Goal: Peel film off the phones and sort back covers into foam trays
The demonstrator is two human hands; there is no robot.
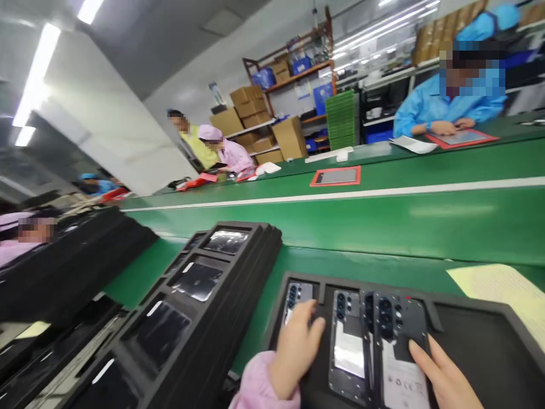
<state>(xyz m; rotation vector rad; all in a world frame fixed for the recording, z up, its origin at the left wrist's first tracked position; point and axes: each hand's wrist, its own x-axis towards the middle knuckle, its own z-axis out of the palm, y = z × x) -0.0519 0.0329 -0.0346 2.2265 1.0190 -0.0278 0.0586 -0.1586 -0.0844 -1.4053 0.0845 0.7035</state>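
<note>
A black foam tray lies in front of me, with opened phones that show camera modules and pale batteries. My right hand grips the right edge of a phone, thumb on its back face. Behind that phone the edge of another one shows. Just left of them, a second phone rests in the tray. Over the tray's left end, my left hand has its thumb and forefinger apart. Beneath its fingers is a third phone, partly covered; whether they touch it I cannot tell.
Stacked foam trays with dark screens rise to my left. A paper sheet lies at right. Beyond runs a green conveyor line bearing a red-framed panel. Across it, a person in blue works; others sit farther left.
</note>
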